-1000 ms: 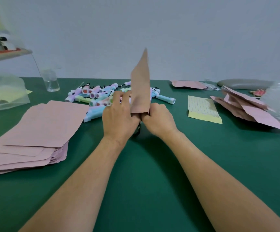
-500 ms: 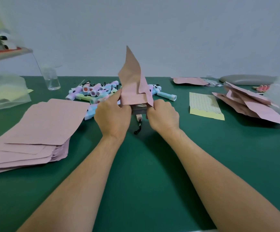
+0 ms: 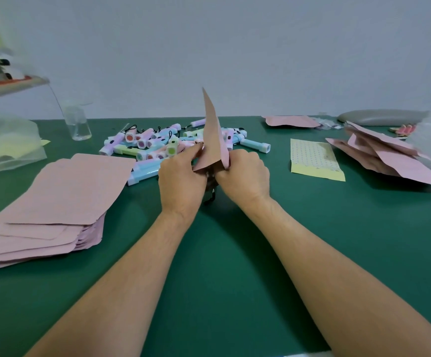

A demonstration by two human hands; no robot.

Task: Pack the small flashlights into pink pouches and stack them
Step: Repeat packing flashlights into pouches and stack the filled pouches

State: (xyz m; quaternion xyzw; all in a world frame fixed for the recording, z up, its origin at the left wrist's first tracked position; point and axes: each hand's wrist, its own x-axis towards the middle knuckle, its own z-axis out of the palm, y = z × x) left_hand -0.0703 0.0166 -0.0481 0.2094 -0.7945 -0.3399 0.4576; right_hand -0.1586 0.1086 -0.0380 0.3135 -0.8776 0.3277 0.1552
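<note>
both hands were on one pink pouch (image 3: 213,135): left hand (image 3: 180,181) and right hand (image 3: 242,176) each pinched its lower end with curled fingers, the pouch standing up between them. a dark strap (image 3: 210,197) dangled just under the hands, so i'd guess a flashlight was going in, couldn't see it though. lots left imo: a loose heap of pouches (image 3: 389,158) that looked filled off to the right of the hands, a thick stack of empty pouches (image 3: 54,202) to the left, a pile of flashlights (image 3: 162,145) just behind. green surface (image 3: 222,253), plain grey wall.
</note>
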